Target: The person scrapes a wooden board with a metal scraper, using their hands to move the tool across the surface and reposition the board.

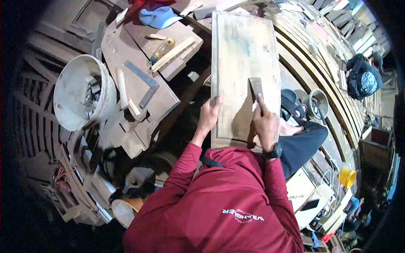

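Note:
A pale wooden panel [240,50] with a raised border and patchy, stained surface leans lengthwise away from my lap. My left hand [209,116] grips its left edge, thumb on top and the other fingers hidden beneath. In my right hand [265,126] is a putty knife [256,87], its dark, flaring blade against the lower part of the panel. My index finger extends along the blade, and the handle is covered by my hand. The blade casts a dark shadow on the wood to its left.
To the left, a whitish bucket [110,90] holds dark items near a bench [114,55] with a metal square [145,86], wood strips and a blue cap [158,17]. Long boards [312,59] lie on the right, near a smaller bucket [317,103] and phone [310,205].

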Tool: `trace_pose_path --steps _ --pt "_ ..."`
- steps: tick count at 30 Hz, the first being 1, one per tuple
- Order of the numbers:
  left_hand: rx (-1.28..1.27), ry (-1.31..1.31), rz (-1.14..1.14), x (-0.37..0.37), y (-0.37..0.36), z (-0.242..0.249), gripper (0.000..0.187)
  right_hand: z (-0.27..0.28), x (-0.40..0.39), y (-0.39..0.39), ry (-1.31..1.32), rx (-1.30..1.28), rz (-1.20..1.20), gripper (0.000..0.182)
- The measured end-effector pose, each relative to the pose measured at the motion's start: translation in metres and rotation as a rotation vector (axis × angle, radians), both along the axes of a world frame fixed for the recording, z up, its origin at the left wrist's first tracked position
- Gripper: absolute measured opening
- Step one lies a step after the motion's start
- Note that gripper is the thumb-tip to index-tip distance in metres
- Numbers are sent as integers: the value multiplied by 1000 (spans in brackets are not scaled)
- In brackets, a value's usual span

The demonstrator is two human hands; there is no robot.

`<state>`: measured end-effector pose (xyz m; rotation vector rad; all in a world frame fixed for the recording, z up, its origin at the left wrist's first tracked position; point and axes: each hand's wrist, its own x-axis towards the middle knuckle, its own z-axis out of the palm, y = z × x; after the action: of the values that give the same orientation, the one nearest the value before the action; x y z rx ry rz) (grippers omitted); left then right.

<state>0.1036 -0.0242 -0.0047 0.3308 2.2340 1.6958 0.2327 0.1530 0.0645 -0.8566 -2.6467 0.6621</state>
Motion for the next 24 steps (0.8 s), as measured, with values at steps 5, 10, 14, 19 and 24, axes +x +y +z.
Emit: trace_pose_path --steps 5,10,14,19,24 --pt "-17 -73 -41 3 1 7 65 -17 70 -50 2 46 154 53" --pt "16 -125 -22 1 1 -9 63 -7 90 -49 -92 72 126 58" --pt "-22 -153 -29 4 2 10 61 -22 -4 -9 -21 5 47 47" --pt "62 -84 -42 2 4 2 61 -9 -22 3 10 35 -14 47" --pt "101 -143 -48 1 3 -4 63 -6 73 -38 -110 24 107 53"
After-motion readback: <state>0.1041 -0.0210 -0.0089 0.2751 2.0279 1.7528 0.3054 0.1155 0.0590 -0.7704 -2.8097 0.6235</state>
